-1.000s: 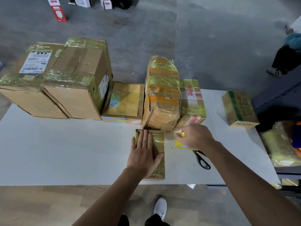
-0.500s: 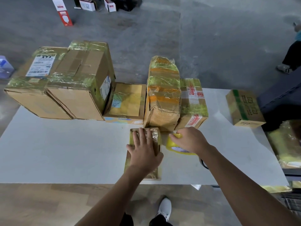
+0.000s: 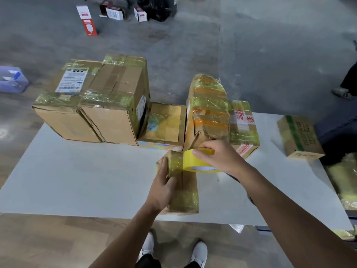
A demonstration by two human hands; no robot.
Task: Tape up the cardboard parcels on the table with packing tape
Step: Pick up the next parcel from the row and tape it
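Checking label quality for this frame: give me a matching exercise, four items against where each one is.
1 tape roll
2 small parcel
3 green-striped box
4 white-labelled box

A far left of the table
B gripped by the left hand
C alone at the right end
D gripped by the right hand

Pairs: 1-D, 2-B, 3-C, 4-A

Left hand (image 3: pixel 161 187) goes from lying flat on the small parcel (image 3: pixel 184 194) to gripping its left side, thumb on top. Right hand (image 3: pixel 220 157) lifts the tape roll (image 3: pixel 193 161) off the counter (image 3: pixel 77 180) to the parcel's far end.
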